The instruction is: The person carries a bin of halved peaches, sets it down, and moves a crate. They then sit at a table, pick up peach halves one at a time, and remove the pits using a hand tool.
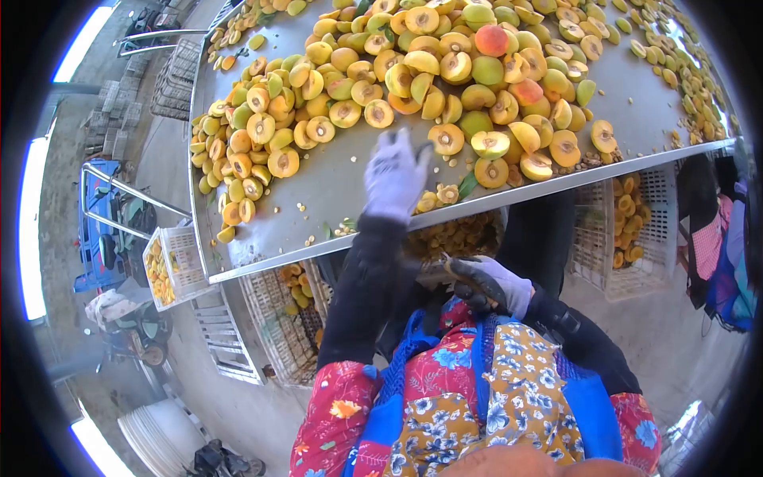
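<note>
Nearest, the R hand [493, 286], in a light glove w/ dark palm, is held in front of the floral top [445, 370], its fingers closed on a slim tool [469, 277], partly hidden & blurred. Just beyond those fingers, under the desk edge, sits a heap of fruit pieces [457, 237]. L of the R fingers, at floor level, a crate [274, 326] holds more fruit; well to their R stands another crate [592, 238], also w/ fruit.

Farther out, the L hand [393, 176], gloved too, reaches over the near edge of the grey desk [330, 171], fingers open & partly spread, nothing visibly gripped. Right by its fingertips lie the nearest fruit halves [379, 114], cut faces up, some w/ the stone showing. Just R of the L fingers are more halves & a green leaf [467, 187]; small pale bits [300, 207] are scattered to their L.

Past the L fingers, the main pile [413, 60] of yellow-green fruit, mostly halved, spreads L & R across the desk, w/ a reddish fruit [491, 40] on top. Well L of the L fingers, off the desk: a small crate [187, 254] w/ fruit, a blue vehicle [99, 238] & stacked crates [175, 83].
</note>
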Demonstrator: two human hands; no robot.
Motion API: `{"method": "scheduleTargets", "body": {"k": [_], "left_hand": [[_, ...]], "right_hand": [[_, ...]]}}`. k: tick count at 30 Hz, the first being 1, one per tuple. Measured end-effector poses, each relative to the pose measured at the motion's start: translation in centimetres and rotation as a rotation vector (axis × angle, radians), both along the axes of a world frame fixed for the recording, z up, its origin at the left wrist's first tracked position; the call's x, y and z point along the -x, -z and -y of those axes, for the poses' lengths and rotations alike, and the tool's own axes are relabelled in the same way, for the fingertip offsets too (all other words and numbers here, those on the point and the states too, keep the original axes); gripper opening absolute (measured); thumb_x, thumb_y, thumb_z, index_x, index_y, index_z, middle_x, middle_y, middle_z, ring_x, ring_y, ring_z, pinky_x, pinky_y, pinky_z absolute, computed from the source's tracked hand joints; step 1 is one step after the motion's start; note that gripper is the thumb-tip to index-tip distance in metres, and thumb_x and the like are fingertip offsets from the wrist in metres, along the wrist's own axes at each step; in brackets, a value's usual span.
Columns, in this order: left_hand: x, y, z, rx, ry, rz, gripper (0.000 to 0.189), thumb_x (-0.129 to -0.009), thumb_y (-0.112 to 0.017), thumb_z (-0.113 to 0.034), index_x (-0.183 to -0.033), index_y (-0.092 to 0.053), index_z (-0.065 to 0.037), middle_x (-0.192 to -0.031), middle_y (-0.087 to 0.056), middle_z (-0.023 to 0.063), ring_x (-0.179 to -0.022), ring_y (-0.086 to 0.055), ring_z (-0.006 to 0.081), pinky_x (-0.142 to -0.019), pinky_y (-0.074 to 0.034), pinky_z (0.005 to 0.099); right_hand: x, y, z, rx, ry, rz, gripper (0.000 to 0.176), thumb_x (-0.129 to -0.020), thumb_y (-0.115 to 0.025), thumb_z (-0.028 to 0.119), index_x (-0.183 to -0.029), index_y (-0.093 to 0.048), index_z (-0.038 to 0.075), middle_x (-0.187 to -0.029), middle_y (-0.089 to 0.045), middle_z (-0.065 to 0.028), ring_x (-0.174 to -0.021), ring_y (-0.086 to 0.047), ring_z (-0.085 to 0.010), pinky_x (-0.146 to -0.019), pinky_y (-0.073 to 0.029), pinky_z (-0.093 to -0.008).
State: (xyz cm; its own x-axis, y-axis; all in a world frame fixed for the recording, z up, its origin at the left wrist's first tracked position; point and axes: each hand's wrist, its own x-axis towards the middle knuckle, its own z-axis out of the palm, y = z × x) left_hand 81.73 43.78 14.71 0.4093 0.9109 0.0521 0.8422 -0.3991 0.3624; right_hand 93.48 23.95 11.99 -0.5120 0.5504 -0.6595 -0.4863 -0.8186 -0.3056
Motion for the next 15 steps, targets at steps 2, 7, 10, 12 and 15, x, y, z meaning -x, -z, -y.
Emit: {"method": "scheduleTargets", "body": {"k": [2,7,10,12,15], "left_hand": [[-3.8,2.8,-2.4,0.193,0.071,0.007,0.059,-0.087,-0.066,-0.041,-0.125,-0.049,0.000,-0.118,-0.057,0.0273,-0.107,-0.059,0.0427,-0.092,-0.047,0.0485],[-1.3,4.0,-1.7,0.531,0.120,0.351,0.055,-0.083,-0.070,-0.029,-0.123,-0.048,0.002,-0.109,-0.061,0.0226,-0.099,-0.064,0.0347,-0.085,-0.053,0.0408],[1.5,0.3,2.6,0.887,-0.045,0.758,0.053,-0.090,-0.065,-0.032,-0.125,-0.048,0.004,-0.107,-0.063,0.0166,-0.095,-0.065,0.0244,-0.083,-0.053,0.0344],[3.0,-0.8,5.1,0.990,-0.055,0.993,0.051,-0.096,-0.058,-0.036,-0.126,-0.050,0.004,-0.108,-0.064,0.0131,-0.094,-0.065,0.0191,-0.083,-0.053,0.0306],[4.3,-0.1,7.7,1.016,-0.032,1.221,0.051,-0.103,-0.046,-0.044,-0.123,-0.055,0.002,-0.111,-0.064,0.0100,-0.096,-0.065,0.0151,-0.085,-0.053,0.0272]], "right_hand": [[-1.1,-0.3,0.6,-0.079,-0.078,0.181,0.025,-0.102,-0.053,0.032,-0.097,-0.059,0.009,-0.070,-0.059,-0.0029,-0.057,-0.055,-0.0123,-0.052,-0.046,-0.0278],[-2.1,-2.1,1.3,-0.712,0.078,1.037,0.020,-0.099,-0.056,0.022,-0.102,-0.054,0.002,-0.072,-0.061,-0.0176,-0.059,-0.061,-0.0340,-0.056,-0.047,-0.0431],[-1.8,-3.9,0.0,-0.919,0.056,1.303,0.017,-0.096,-0.058,0.018,-0.105,-0.052,0.004,-0.076,-0.066,-0.0182,-0.068,-0.066,-0.0389,-0.057,-0.049,-0.0465],[-0.9,-5.3,-1.0,-1.017,-0.004,1.366,0.019,-0.096,-0.059,0.019,-0.103,-0.052,0.004,-0.075,-0.066,-0.0176,-0.066,-0.066,-0.0376,-0.056,-0.050,-0.0459],[0.0,-5.2,-1.1,-1.136,-0.106,1.484,0.024,-0.096,-0.060,0.025,-0.100,-0.052,0.002,-0.073,-0.066,-0.0155,-0.058,-0.064,-0.0346,-0.051,-0.050,-0.0435]]}}
